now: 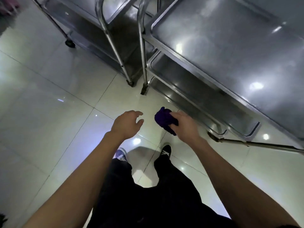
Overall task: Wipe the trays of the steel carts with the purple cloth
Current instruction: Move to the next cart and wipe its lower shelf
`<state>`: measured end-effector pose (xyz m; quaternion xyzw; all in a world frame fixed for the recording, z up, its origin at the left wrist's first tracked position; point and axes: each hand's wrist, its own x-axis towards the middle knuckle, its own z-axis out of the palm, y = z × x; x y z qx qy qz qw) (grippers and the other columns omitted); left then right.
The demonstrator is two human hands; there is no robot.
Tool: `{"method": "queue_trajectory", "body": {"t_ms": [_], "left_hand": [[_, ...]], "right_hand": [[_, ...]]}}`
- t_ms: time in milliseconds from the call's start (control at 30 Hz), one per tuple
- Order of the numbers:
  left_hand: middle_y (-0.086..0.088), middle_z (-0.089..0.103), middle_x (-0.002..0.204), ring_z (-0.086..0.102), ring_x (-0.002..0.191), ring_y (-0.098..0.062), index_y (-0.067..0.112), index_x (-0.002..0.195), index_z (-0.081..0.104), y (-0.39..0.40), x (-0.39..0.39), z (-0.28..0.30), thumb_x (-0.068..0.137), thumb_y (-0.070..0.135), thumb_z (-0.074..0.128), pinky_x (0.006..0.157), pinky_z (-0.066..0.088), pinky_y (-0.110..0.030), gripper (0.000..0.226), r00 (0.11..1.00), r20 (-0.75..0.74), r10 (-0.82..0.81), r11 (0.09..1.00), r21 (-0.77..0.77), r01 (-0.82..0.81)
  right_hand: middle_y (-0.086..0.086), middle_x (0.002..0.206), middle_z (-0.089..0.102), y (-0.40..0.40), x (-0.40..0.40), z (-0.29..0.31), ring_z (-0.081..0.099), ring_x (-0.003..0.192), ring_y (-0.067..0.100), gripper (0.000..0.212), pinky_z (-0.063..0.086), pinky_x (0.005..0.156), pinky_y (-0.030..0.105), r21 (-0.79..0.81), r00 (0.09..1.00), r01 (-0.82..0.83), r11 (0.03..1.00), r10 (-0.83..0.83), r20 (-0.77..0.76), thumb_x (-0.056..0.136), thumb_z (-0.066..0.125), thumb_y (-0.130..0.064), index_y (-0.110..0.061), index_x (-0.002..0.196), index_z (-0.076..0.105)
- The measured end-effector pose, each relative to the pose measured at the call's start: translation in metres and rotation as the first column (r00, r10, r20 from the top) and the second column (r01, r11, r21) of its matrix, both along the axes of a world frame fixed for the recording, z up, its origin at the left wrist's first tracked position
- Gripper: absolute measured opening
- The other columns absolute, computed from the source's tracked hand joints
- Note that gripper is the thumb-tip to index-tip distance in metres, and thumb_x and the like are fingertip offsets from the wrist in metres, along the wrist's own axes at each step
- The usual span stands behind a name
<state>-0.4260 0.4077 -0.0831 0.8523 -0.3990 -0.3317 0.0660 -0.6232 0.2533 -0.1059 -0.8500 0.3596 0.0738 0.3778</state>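
- Now, biggest thing first: the near steel cart stands up and to the right of the right hand, its top tray bare and glossy, with lower trays stacked beneath it.
- A second steel cart sits ahead of the left hand, just beside the first, their legs nearly meeting.
- Pale glossy floor tiles lie under both hands; dark trousers and two shoes show below them.
- Left hand hangs loose in the air, fingers relaxed and gently curved, gripping nothing.
- Right hand clutches the purple cloth, bunched between fingers and thumb, held off the trays and just to the left of the near cart's lower shelves.
- The two hands sit close, apart, the cloth between them.
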Motion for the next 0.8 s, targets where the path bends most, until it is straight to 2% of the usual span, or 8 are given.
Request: {"method": "queue_trajectory", "body": {"t_ms": [133, 300, 367, 467, 567, 633, 700, 800], "left_hand": [[0.002, 0.064, 0.128, 0.060, 0.113, -0.020, 0.028, 0.138, 0.057, -0.012, 0.043, -0.021, 0.100, 0.039, 0.053, 0.093, 0.049, -0.036, 0.040, 0.993, -0.054, -0.109, 0.994, 0.016, 0.110], [-0.001, 0.067, 0.122, 0.061, 0.110, -0.025, 0.026, 0.130, 0.062, -0.013, 0.106, -0.049, 0.098, 0.034, 0.051, 0.089, 0.051, -0.036, 0.035, 0.945, -0.090, -0.316, 0.947, 0.028, 0.319], [-0.003, 0.066, 0.123, 0.061, 0.110, -0.026, 0.025, 0.130, 0.061, -0.011, 0.125, -0.058, 0.096, 0.032, 0.050, 0.088, 0.051, -0.035, 0.037, 0.923, -0.096, -0.372, 0.925, 0.044, 0.378], [-0.002, 0.060, 0.137, 0.058, 0.120, -0.025, 0.028, 0.141, 0.055, -0.008, 0.142, -0.068, 0.098, 0.034, 0.049, 0.093, 0.049, -0.035, 0.044, 0.900, -0.109, -0.423, 0.900, 0.070, 0.431], [0.001, 0.056, 0.143, 0.055, 0.124, -0.024, 0.029, 0.143, 0.052, -0.004, 0.145, -0.079, 0.099, 0.036, 0.048, 0.099, 0.048, -0.036, 0.045, 0.885, -0.115, -0.452, 0.884, 0.076, 0.461], [0.002, 0.056, 0.144, 0.055, 0.125, -0.023, 0.030, 0.144, 0.052, -0.002, 0.143, -0.089, 0.099, 0.036, 0.048, 0.099, 0.047, -0.035, 0.045, 0.878, -0.112, -0.466, 0.876, 0.085, 0.476], [0.003, 0.055, 0.144, 0.054, 0.126, -0.022, 0.030, 0.144, 0.052, 0.001, 0.140, -0.102, 0.099, 0.036, 0.048, 0.098, 0.044, -0.033, 0.045, 0.873, -0.099, -0.477, 0.870, 0.090, 0.485], [0.004, 0.055, 0.144, 0.054, 0.125, -0.021, 0.029, 0.143, 0.053, -0.002, 0.135, -0.123, 0.099, 0.036, 0.049, 0.097, 0.044, -0.032, 0.045, 0.872, -0.082, -0.482, 0.869, 0.081, 0.488]], "right_hand": [[0.000, 0.123, 0.066, 0.014, 0.026, -0.018, 0.062, 0.104, 0.023, 0.042, 0.053, 0.088, 0.042, 0.019, 0.987, 0.160, 0.987, -0.160, -0.033, 0.090, 0.064, -0.015, -0.022, 0.131, 0.064], [0.003, 0.127, 0.065, 0.054, 0.063, -0.042, 0.059, 0.109, 0.029, 0.045, 0.051, 0.091, 0.045, -0.041, 0.942, 0.311, 0.950, -0.314, -0.122, 0.088, 0.064, -0.014, -0.021, 0.133, 0.063], [0.003, 0.125, 0.065, 0.068, 0.076, -0.049, 0.061, 0.108, 0.029, 0.045, 0.052, 0.089, 0.047, -0.045, 0.922, 0.366, 0.930, -0.369, -0.118, 0.087, 0.063, -0.011, -0.020, 0.131, 0.064], [0.002, 0.119, 0.067, 0.085, 0.087, -0.058, 0.062, 0.101, 0.028, 0.041, 0.054, 0.084, 0.046, -0.067, 0.897, 0.426, 0.902, -0.431, -0.103, 0.086, 0.062, -0.011, -0.022, 0.125, 0.066], [-0.005, 0.106, 0.067, 0.098, 0.089, -0.068, 0.061, 0.088, 0.018, 0.033, 0.052, 0.073, 0.037, -0.052, 0.876, 0.475, 0.878, -0.478, -0.069, 0.086, 0.061, -0.015, -0.030, 0.114, 0.066], [-0.012, 0.096, 0.063, 0.103, 0.086, -0.080, 0.058, 0.080, 0.011, 0.025, 0.046, 0.065, 0.029, -0.036, 0.866, 0.494, 0.869, -0.495, -0.070, 0.086, 0.058, -0.018, -0.034, 0.104, 0.063], [-0.014, 0.093, 0.061, 0.107, 0.082, -0.097, 0.056, 0.079, 0.010, 0.021, 0.043, 0.064, 0.027, -0.012, 0.858, 0.510, 0.860, -0.510, -0.065, 0.087, 0.056, -0.019, -0.036, 0.099, 0.061], [-0.011, 0.100, 0.064, 0.108, 0.077, -0.123, 0.058, 0.085, 0.014, 0.026, 0.050, 0.071, 0.032, -0.004, 0.854, 0.518, 0.855, -0.518, -0.052, 0.088, 0.058, -0.018, -0.034, 0.108, 0.064]]}}
